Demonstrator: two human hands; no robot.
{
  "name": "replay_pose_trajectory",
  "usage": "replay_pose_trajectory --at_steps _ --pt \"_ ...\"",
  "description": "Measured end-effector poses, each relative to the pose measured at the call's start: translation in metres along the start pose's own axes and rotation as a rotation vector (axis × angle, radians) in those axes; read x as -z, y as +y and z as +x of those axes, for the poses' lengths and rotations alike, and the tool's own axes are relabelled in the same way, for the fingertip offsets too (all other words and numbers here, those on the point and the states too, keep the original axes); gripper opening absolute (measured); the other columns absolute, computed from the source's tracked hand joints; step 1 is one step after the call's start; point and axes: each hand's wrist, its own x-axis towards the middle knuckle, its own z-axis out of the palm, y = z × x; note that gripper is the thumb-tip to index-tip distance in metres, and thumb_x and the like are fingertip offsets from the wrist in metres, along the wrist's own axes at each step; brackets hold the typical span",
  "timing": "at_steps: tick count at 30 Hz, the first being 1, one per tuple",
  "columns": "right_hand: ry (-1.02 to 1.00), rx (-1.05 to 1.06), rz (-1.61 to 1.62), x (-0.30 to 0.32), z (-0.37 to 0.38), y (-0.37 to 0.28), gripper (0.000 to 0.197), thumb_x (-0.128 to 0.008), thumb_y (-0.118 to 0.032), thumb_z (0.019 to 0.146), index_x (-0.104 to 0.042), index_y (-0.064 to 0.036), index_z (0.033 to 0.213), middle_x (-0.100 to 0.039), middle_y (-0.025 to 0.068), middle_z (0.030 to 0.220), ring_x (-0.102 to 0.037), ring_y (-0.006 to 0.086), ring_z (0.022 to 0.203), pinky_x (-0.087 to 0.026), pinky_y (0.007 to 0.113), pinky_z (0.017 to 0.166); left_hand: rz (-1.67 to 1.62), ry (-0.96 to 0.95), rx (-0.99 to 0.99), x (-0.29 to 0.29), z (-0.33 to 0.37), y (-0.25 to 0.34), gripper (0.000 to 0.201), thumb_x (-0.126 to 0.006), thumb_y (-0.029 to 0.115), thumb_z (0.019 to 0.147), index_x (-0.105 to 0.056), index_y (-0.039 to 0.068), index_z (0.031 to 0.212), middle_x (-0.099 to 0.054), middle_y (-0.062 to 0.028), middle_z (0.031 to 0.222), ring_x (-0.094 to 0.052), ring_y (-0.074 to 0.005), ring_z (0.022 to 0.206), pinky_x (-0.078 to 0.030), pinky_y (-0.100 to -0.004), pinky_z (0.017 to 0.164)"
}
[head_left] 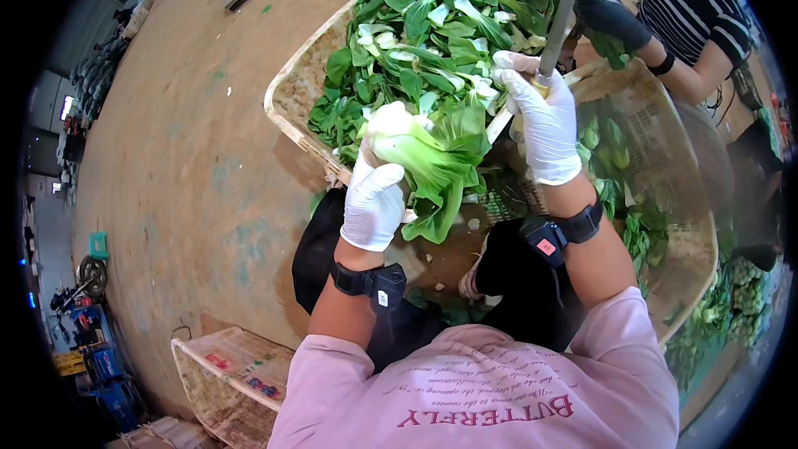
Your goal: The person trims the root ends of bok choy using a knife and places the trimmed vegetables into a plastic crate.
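My left hand (372, 204) curls around the pale base of a bok choy (432, 158), mid-frame; I judge it light, stiff at the base, soft and easily torn at the leaf ends, so the base suits gripping. My right hand (544, 129), raised right of centre, closes on a knife (559, 25), blade toward the top edge. Beyond, a crate (301, 79) holds loose leaves (432, 41).

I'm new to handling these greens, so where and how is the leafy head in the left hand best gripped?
Grip the leafy head around its pale stalks, probably from the left, where the left hand holds it: the stalks bunch together there, while the leaves spread and droop rightward and would likely bend.
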Motion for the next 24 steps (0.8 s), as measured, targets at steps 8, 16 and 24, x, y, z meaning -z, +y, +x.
replay_pose_trajectory --at_steps 8,16,24 --pt "-0.209 -0.016 -0.163 -0.006 -0.015 -0.012 0.022 -0.065 -0.007 0.083 -0.062 0.0 0.104 -0.063 0.0009 0.088 -0.055 0.0037 0.073 -0.043 0.017 0.061 -0.353 -0.014 0.092 -0.002 0.001 0.001 0.077 -0.054 0.027 0.074 -0.025 0.002 0.14 -0.048 -0.0168 0.127 -0.047 -0.0297 0.116 -0.035 -0.0434 0.103" --pt "-0.668 0.29 -0.585 -0.014 -0.018 -0.001 0.053 -0.078 -0.023 0.069 -0.061 -0.0089 0.116 -0.059 0.0082 0.092 -0.057 0.021 0.087 -0.046 0.032 0.08 0.053 0.034 0.138 -0.005 -0.007 -0.015 0.073 -0.064 0.029 0.081 -0.027 0.002 0.138 -0.046 -0.01 0.127 -0.048 -0.0194 0.115 -0.035 -0.0327 0.101" --pt "-0.619 0.043 -0.379 -0.014 -0.022 0.023 0.039 -0.067 -0.011 0.074 -0.059 -0.0023 0.111 -0.059 0.0074 0.094 -0.056 0.0158 0.086 -0.045 0.028 0.08 0.534 0.066 0.126 -0.001 -0.002 -0.002 0.074 -0.076 0.008 0.073 -0.033 0.001 0.132 -0.048 -0.0083 0.121 -0.049 -0.0161 0.11 -0.042 -0.0286 0.093"
